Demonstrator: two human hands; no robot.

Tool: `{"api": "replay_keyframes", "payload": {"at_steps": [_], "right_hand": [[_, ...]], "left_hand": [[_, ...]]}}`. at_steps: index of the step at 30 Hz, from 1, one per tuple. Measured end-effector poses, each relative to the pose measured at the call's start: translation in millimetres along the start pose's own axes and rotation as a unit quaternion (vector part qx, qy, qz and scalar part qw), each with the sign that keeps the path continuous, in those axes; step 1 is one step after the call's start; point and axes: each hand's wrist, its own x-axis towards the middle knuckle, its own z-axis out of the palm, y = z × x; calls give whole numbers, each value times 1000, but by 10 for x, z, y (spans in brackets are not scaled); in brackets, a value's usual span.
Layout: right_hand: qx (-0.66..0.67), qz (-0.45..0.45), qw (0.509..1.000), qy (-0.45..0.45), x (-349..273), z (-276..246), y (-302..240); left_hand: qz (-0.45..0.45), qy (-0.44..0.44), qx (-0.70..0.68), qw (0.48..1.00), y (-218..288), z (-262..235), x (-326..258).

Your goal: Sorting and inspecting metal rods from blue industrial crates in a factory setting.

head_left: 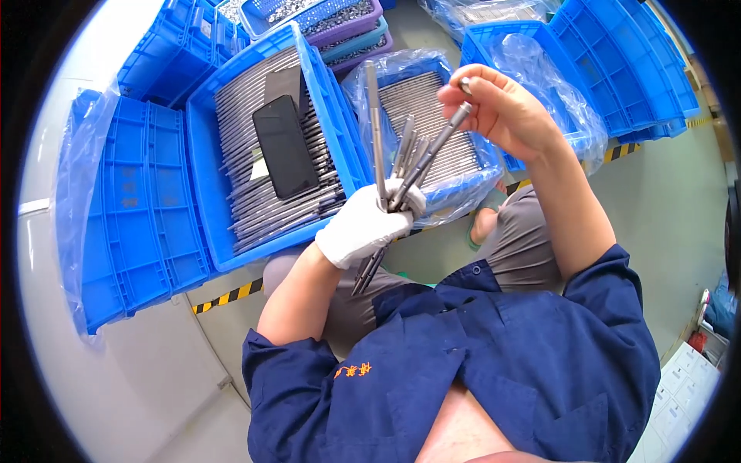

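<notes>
My left hand [370, 220], in a white glove, is closed around a bundle of several slim metal rods [432, 150]. The rods fan out above the fist, and their lower ends stick out below it. My bare right hand [502, 108] is raised at the right, pinching a small shiny metal piece [465, 85] between thumb and fingertips. That piece is just above the upper end of one rod and looks apart from it. Behind the hands, a blue crate [340, 127] holds many similar rods, and a plastic-lined bin [480, 147] has rows of them too.
A black phone [285, 147] lies on the rods in the left crate. Baskets of small metal parts [347, 23] are stacked at the back. Blue crates stand at the far left [147, 201] and right [617, 62], one [502, 35] lined with clear plastic. Striped tape [228, 299] marks the floor.
</notes>
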Motion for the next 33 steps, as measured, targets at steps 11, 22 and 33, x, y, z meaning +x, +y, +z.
{"api": "replay_keyframes", "payload": {"at_steps": [11, 22, 33], "right_hand": [[-109, -10, 993, -37, -94, 106, -36], [-210, 88, 974, -14, -145, 434, 372], [-152, 80, 985, -16, -123, 436, 411]], "left_hand": [[21, 5, 12, 1000, -77, 1, 26], [-26, 32, -32, 999, -28, 35, 46], [-26, 18, -118, 993, -97, 9, 68]]}}
